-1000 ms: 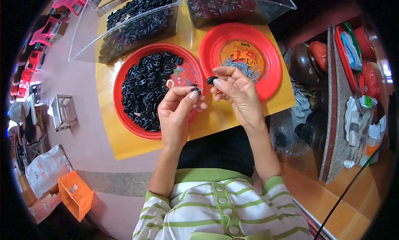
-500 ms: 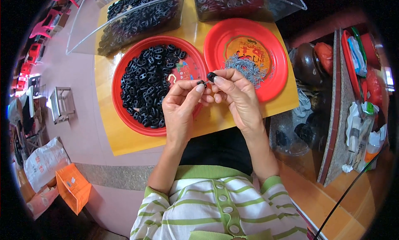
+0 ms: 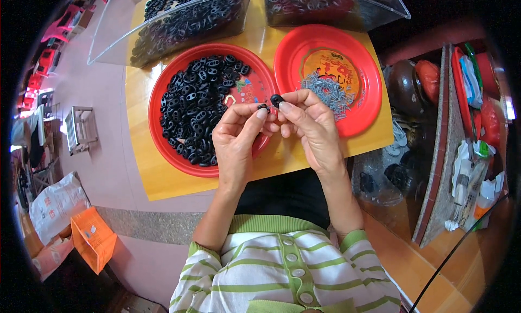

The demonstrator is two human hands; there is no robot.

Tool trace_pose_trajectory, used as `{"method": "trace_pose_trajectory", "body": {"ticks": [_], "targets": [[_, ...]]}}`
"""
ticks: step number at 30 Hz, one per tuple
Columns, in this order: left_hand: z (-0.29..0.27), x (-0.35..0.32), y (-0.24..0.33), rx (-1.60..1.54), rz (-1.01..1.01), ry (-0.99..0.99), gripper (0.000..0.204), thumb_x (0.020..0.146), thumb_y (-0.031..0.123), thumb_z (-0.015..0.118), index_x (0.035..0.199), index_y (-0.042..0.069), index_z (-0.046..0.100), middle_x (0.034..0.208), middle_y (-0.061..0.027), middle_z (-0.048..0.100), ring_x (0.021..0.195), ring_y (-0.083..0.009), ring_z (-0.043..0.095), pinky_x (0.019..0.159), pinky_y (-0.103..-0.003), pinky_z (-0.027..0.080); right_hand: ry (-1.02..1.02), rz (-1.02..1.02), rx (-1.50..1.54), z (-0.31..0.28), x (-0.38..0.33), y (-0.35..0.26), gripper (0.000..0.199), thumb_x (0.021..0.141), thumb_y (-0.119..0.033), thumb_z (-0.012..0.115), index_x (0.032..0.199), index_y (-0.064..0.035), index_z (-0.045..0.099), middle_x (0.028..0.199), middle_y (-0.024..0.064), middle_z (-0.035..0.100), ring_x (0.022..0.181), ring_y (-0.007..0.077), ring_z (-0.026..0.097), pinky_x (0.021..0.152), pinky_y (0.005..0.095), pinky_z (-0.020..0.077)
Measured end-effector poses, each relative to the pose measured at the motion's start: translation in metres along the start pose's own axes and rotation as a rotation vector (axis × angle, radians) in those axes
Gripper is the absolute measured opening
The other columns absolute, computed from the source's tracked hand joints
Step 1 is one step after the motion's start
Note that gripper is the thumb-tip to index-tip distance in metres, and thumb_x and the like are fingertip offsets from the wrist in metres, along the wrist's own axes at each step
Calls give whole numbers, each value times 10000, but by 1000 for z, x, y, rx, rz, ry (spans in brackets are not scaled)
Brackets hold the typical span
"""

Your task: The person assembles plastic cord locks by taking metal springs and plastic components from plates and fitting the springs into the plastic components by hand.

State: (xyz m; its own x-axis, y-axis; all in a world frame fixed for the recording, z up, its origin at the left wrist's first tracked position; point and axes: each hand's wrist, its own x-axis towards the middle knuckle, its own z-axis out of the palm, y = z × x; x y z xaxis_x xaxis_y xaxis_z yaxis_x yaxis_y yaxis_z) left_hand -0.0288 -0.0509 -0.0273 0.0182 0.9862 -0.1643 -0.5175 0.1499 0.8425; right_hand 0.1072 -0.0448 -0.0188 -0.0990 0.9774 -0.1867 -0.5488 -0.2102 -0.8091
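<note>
My left hand point(image 3: 234, 136) is closed in a pinch on a small black plastic piece point(image 3: 264, 108), mostly covered by the fingertips. Right beside it, my right hand point(image 3: 319, 133) pinches a second black plastic piece point(image 3: 277, 100) between thumb and forefinger. The fingertips of both hands nearly meet; whether the two pieces touch is too small to tell. Beyond my left hand, a round red tray point(image 3: 156, 142) holds a heap of black two-holed oval pieces point(image 3: 192, 101). Behind my right hand lies a red plate point(image 3: 370, 90) with a pile of thin grey metal pins point(image 3: 331, 96).
Two clear plastic bins point(image 3: 187, 33) full of black pieces stand along the table's far side. The yellow table point(image 3: 163, 188) ends just in front of my body. A shelf with bags and bottles point(image 3: 467, 172) is at right. An orange basket point(image 3: 93, 240) and a metal stool point(image 3: 81, 129) stand at left.
Both hands stay almost in place, still pinching the same black pieces. The table, tray and plate have shifted slightly in the picture, mostly to the right, as the view moved.
</note>
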Motion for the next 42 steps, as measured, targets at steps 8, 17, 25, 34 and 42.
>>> {"method": "trace_pose_trajectory", "body": {"ticks": [8, 17, 25, 34, 42], "targets": [[0, 3, 0, 36, 1, 11, 88, 864, 35, 567, 927, -24, 588, 788, -86, 646, 677, -110, 618, 631, -213, 493, -11, 2, -54, -2, 2, -1, 167, 859, -95, 595, 990, -4, 546, 837, 42, 623, 687, 60, 574, 569, 169, 472], [1, 2, -1, 82, 34, 29, 90, 865, 37, 571, 926, -27, 588, 812, -82, 645, 687, -106, 615, 640, -209, 494, 38, -97, -234, 1, 0, 0, 153, 855, -48, 590, 996, 8, 569, 870, 59, 625, 710, 63, 569, 576, 180, 469], [1, 2, 0, 40, 32, 7, 108, 864, 39, 575, 943, -31, 596, 814, -78, 646, 698, -94, 611, 652, -203, 493, -4, -132, -272, 3, 1, 3, 162, 866, -77, 588, 1010, -5, 567, 864, 43, 636, 699, 56, 591, 570, 167, 478], [-3, -1, 2, 87, 32, 24, 140, 849, 19, 590, 965, -52, 622, 807, -78, 648, 706, -105, 615, 652, -209, 509, -3, -173, -306, 10, -2, 2, 130, 874, -48, 564, 991, 10, 570, 856, 47, 632, 705, 70, 599, 591, 178, 485], [-9, -3, 0, 168, 6, 32, 131, 836, 10, 605, 948, -54, 629, 812, -82, 648, 701, -110, 618, 648, -213, 518, -15, -201, -305, 7, -5, 11, 116, 876, -25, 553, 982, 16, 573, 817, 46, 613, 702, 67, 584, 609, 187, 484]]}}
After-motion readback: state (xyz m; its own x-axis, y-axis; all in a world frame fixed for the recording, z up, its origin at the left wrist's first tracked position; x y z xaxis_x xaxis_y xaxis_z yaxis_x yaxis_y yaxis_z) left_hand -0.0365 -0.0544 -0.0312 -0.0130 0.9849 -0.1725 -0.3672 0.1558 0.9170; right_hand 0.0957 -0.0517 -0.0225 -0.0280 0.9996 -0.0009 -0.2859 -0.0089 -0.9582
